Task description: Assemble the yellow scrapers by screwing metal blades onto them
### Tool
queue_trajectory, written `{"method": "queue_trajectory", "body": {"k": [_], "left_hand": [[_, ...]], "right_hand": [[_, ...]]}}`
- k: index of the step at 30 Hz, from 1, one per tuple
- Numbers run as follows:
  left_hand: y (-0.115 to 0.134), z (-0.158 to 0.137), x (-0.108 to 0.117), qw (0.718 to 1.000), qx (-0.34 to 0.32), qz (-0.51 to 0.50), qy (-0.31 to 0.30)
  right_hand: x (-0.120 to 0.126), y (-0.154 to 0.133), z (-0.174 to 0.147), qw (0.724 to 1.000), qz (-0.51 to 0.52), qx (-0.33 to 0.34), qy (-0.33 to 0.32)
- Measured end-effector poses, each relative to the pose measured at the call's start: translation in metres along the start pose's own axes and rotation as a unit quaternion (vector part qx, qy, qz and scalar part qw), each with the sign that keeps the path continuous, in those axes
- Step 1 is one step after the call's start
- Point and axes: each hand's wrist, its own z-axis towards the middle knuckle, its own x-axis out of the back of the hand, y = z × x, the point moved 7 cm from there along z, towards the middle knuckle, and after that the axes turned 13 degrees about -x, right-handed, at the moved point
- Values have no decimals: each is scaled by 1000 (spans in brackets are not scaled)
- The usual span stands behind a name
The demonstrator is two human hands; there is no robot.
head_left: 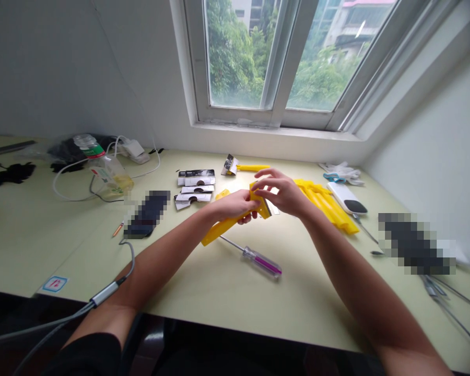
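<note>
My left hand is wrapped round a yellow scraper, held just above the table with its handle slanting down to the left. A dark, toothed-looking edge shows along the scraper's wide head. My right hand has its bent fingertips at the top of that head, gripping it from the far right side; whether a small part sits between them is hidden. Below my hands lies a screwdriver with a clear and purple handle. Several yellow handles are piled right of my right hand.
Behind my hands are flattened black-and-white cartons and another yellow scraper with a card sleeve. At left stand a tilted bottle, cables and a blurred dark device. At right lie a white device, gloves and a blurred device.
</note>
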Motion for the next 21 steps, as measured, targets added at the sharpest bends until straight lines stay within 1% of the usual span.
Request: {"method": "queue_trajectory", "body": {"k": [3,7,13,21], "left_hand": [[-1,0,0,1000,3,-8,4],[-2,1,-1,1000,9,-16,5],[-2,0,-2,999,10,-36,11],[-2,1,-1,1000,5,-17,18]], "right_hand": [[1,-5,-3,998,-46,39,12],[-1,-10,-5,993,-98,67,3],[-3,-10,-6,989,-131,67,-8],[-7,-9,-7,989,-130,66,5]]}}
